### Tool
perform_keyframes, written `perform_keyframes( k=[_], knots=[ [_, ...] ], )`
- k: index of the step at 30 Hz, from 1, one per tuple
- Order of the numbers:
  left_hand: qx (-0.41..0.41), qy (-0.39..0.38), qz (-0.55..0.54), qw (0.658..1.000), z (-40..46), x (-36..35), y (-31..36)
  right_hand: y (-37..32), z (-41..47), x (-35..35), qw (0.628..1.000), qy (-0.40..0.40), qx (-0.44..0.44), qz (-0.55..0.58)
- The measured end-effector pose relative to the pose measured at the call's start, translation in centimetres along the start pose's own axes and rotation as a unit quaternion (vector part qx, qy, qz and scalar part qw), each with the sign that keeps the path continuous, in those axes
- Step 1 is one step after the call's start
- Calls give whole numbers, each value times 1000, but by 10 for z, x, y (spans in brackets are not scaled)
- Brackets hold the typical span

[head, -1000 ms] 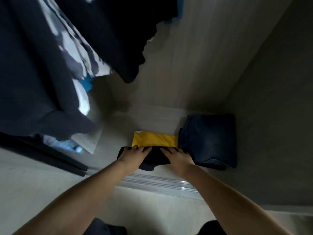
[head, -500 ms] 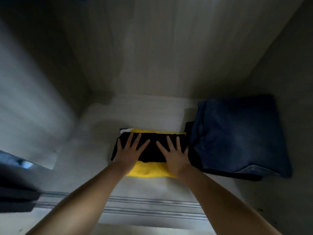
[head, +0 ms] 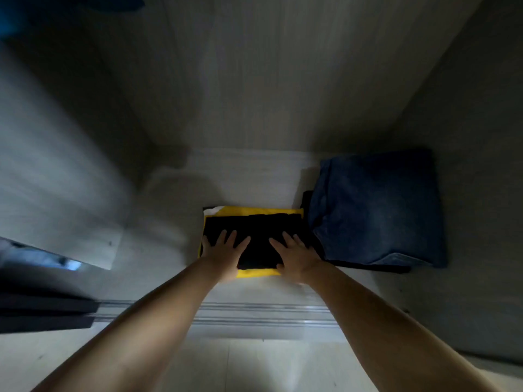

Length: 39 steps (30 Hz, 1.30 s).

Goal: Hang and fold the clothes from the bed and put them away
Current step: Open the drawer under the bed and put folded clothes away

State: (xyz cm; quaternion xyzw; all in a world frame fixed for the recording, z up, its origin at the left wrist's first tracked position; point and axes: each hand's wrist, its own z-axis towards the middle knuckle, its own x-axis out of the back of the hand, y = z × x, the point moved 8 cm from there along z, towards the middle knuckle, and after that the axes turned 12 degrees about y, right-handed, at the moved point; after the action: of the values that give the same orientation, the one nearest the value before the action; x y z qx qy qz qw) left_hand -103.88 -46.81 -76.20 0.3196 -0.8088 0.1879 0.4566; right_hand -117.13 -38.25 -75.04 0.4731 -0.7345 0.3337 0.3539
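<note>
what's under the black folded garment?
A yellow folded garment lies under the black folded garment, showing at its edges. Both hands, left hand and right hand, press flat on top. Anything lower is hidden.

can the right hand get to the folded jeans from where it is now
Probably yes: the right hand lies flat on the black garment, right beside the folded jeans, and nothing stands between them.

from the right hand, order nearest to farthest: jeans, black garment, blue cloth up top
1. black garment: under the right hand, touched.
2. jeans: just right of it, beside the stack.
3. blue cloth: far off, top left corner.
</note>
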Motion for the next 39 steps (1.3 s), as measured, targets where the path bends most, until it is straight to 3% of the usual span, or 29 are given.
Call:
perform_keyframes(
  k=[7,12,21,30,35,39],
  knots=[
    [-72,54,12,996,-98,164,57,-8,-126,151,997,67,-36,5],
    [-104,136,-44,984,-176,297,98,0,-226,259,991,100,-87,15],
    [-148,198,-63,967,-294,465,134,-5,-375,391,972,166,-164,23],
    [-273,211,-22,938,-371,501,190,11,-507,387,927,226,-295,45],
    [-358,208,28,910,-418,494,264,33,-600,359,891,249,-373,77],
    [-453,202,47,867,-478,486,364,68,-710,320,838,258,-470,100]
  ],
)
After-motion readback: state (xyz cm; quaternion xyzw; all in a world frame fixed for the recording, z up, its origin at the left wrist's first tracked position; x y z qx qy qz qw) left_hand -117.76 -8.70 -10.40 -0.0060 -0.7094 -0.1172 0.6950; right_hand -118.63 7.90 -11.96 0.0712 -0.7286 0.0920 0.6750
